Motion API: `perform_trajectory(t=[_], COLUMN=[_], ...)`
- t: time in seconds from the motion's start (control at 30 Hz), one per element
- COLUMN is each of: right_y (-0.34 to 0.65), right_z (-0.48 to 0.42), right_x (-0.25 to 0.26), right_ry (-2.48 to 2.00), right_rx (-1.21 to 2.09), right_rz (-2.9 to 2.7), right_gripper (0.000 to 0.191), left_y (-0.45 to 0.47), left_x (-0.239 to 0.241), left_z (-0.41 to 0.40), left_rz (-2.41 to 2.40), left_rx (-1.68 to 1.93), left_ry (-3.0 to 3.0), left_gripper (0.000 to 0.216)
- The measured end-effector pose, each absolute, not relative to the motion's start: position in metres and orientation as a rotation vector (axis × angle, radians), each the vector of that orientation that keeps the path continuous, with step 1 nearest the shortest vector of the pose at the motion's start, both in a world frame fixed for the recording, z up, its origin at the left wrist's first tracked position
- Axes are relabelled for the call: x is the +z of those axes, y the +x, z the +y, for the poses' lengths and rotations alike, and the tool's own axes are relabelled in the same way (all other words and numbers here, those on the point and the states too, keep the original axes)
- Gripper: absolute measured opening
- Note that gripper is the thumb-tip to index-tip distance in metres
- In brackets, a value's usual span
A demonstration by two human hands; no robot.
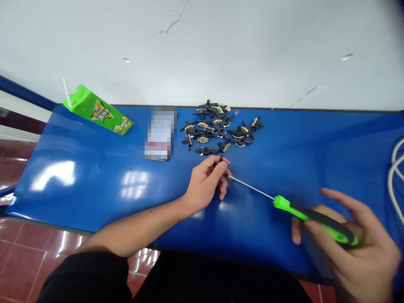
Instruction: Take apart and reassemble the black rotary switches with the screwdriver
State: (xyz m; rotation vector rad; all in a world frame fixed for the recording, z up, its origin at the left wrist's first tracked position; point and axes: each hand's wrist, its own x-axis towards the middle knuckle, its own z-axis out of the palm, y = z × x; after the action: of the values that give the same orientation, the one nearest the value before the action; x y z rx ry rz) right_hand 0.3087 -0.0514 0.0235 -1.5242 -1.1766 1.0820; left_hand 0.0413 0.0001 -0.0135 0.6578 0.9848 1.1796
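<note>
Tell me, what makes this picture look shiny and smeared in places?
In the head view, ceiling-like glare shines in white patches on the blue table, the right hand and green-handled screwdriver look soft with blur, and a pixelated patch hides whatever lies there.

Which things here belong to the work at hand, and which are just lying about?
In use: left hand pinching a small black part; right hand holding a green-and-black screwdriver; pile of black parts with metal pieces.
Lying about: green drink carton with straw; blurred-out packet; white cable; blue table.
</note>
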Motion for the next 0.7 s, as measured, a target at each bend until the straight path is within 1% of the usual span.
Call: perform_trajectory(t=[0.03,0.07,0.1,0.17,0.2,0.23,0.33,0.4,0.53,0.63,0.7], right_y=[0.311,0.313,0.316,0.321,0.322,0.323,0.319,0.315,0.315,0.327,0.339], right_z=[-0.051,-0.05,-0.049,-0.048,-0.048,-0.048,-0.05,-0.054,-0.057,-0.05,-0.039], right_x=[0.024,0.024,0.023,0.02,0.019,0.018,0.022,0.028,0.038,0.034,0.027], right_ry=[-1.498,-1.466,-1.431,-1.375,-1.367,-1.369,-1.416,-1.458,-1.56,-1.589,-1.592], right_rx=[1.042,1.069,1.153,1.392,1.47,1.504,1.426,1.339,1.173,1.029,0.947], right_rz=[-1.214,-1.237,-1.239,-1.182,-1.142,-1.115,-1.138,-1.167,-1.19,-1.407,-1.556], right_gripper=[0.08,0.091,0.085,0.051,0.046,0.046,0.028,0.028,0.02,0.019,0.023], left_y=[0.041,0.041,0.042,0.042,0.041,0.041,0.041,0.04,0.04,0.041,0.041], left_x=[-0.014,-0.014,-0.014,-0.014,-0.014,-0.014,-0.013,-0.013,-0.013,-0.013,-0.012], left_z=[0.0,0.0,0.0,0.0,0.0,0.0,0.001,0.002,0.003,0.004,0.003], left_rz=[0.981,0.977,0.973,0.968,0.968,0.966,0.962,0.961,0.964,0.97,0.986], left_rx=[1.176,1.172,1.168,1.163,1.164,1.165,1.159,1.149,1.154,1.174,1.199], left_ry=[0.66,0.663,0.665,0.665,0.662,0.657,0.638,0.626,0.588,0.56,0.54], left_gripper=[0.042,0.042,0.042,0.041,0.041,0.041,0.042,0.043,0.046,0.049,0.049])
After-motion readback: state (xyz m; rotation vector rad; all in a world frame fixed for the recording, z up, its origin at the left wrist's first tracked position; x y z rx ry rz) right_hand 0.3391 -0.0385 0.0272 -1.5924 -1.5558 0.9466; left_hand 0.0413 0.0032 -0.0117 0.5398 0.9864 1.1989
